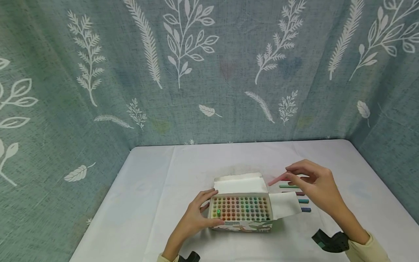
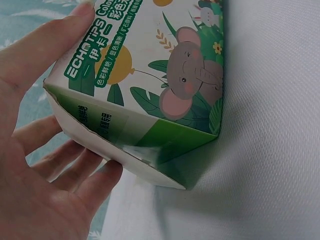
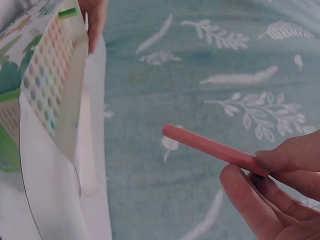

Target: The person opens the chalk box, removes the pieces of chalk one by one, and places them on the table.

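The left hand [image 1: 196, 214] grips an open chalk box [image 1: 241, 211]. The right hand [image 1: 314, 187] pinches a pink chalk stick [image 1: 278, 179] just beside it. Pinched too hard, the stick could snap.

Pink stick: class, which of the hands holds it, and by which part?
The right hand pinches the pink stick at one end; the rest juts free.

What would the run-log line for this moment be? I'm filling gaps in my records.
left hand: holds chalk box | right hand: pinches pink chalk stick | loose chalk sticks: on white tablecloth
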`<state>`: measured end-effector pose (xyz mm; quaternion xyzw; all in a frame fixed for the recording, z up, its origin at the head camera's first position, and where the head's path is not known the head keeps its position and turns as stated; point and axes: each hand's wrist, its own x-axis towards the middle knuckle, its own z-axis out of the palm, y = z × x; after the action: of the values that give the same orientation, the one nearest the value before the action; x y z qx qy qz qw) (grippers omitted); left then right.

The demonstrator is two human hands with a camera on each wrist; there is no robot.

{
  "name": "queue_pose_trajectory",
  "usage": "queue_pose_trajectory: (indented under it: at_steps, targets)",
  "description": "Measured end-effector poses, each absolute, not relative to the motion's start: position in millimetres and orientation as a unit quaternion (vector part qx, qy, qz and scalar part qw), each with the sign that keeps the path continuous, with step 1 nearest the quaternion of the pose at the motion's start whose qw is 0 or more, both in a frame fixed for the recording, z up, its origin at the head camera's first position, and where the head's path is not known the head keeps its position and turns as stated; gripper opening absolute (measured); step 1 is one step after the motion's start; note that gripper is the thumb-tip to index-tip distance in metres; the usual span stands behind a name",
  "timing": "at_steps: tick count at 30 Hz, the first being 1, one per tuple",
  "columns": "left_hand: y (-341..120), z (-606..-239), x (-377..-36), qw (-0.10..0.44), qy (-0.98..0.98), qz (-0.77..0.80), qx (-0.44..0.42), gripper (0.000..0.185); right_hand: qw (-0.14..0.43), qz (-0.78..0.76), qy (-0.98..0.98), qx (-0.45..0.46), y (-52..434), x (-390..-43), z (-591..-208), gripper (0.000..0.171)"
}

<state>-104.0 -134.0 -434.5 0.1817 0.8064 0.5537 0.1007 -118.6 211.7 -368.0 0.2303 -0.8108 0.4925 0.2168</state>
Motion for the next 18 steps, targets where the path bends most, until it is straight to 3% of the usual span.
queue_pose_trajectory:
  at_steps: [18]
  targets:
    - [-133.3,-433.4,-103.9,0.102,0.804,0.557,0.18,0.081,0.213,0.477,-0.841,0.143,258.4,-105.7,-370.0,0.022]
